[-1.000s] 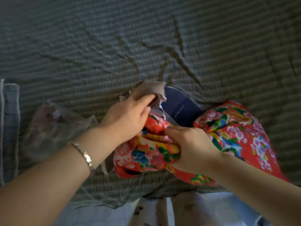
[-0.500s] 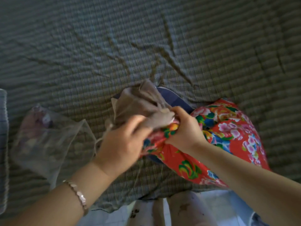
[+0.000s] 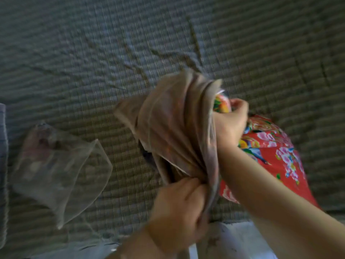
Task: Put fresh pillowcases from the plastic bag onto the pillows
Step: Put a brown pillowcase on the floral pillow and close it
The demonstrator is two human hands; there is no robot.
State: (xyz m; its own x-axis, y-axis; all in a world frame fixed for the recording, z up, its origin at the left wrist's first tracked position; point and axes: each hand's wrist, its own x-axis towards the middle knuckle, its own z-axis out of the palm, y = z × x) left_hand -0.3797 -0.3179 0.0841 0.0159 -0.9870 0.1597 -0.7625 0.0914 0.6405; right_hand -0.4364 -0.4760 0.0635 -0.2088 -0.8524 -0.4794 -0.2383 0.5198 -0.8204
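Note:
A beige pillowcase (image 3: 173, 124) hangs bunched over the near end of a red flowered pillow (image 3: 270, 152) on the bed. My left hand (image 3: 179, 212) grips the lower edge of the beige cloth. My right hand (image 3: 231, 124) holds the top corner of the flowered pillow at the pillowcase's mouth. A clear plastic bag (image 3: 57, 169) lies flat to the left, with something pale and pinkish inside. The frame is blurred by motion.
A grey-green checked bedsheet (image 3: 93, 53) covers the whole bed, wrinkled near the middle. A blue-grey cloth edge (image 3: 2, 146) shows at the far left. The bed's near edge and a pale floor (image 3: 233, 243) lie at the bottom.
The beige pillowcase has been drawn up and spread wide over the pillow's end. My left hand dropped toward the near edge; my right hand rose with the pillow's corner.

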